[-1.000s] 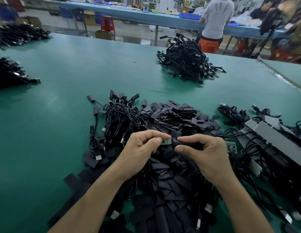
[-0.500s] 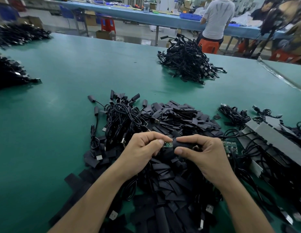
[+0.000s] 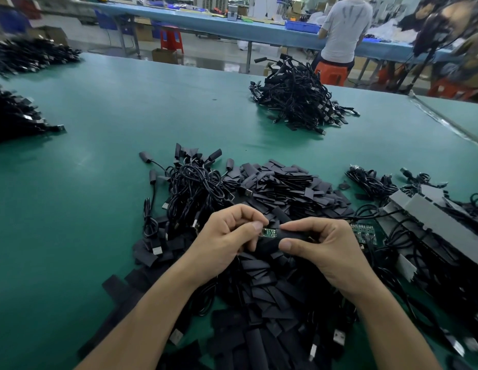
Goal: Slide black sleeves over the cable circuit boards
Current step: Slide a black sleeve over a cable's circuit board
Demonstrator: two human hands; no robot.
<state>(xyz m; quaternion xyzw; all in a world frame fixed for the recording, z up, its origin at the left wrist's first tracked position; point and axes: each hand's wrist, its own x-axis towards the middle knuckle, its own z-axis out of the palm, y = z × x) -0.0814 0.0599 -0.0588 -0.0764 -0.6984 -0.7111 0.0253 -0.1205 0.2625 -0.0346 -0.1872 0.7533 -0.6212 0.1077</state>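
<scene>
Step in hand: sleeve fitting, partly completed. The left hand (image 3: 227,236) pinched the bare end of a circuit board (image 3: 268,232) between thumb and forefinger, the other fingers curled. The right hand (image 3: 326,249) pinched a black sleeve (image 3: 294,235) between thumb and fingers. The sleeve mouth had passed over the right part of the board; a short green section remained exposed between the two hands. Both were held just above the heap of loose sleeves (image 3: 280,188) on the green counter (image 3: 112,161).

Next move, as judged: the sleeve needs to travel leftward along the board until the green section is covered. This calls for the left hand to give up its pinch on the exposed end, or shift it to the cable, so that the sleeve can pass. The sleeve mouth may catch on board components; the push should stay in line with the board.

A second bare circuit board (image 3: 364,233) lay just right of the right hand. Coiled cables (image 3: 192,188) lay left of the sleeve heap. A separate cable pile (image 3: 296,100) sat well apart at the far side.

Containers: grey tray sections (image 3: 432,217) rested among cables at the right; their contents could not be determined. A blue bin (image 3: 302,25) stood on the far bench; contents not visible.
</scene>
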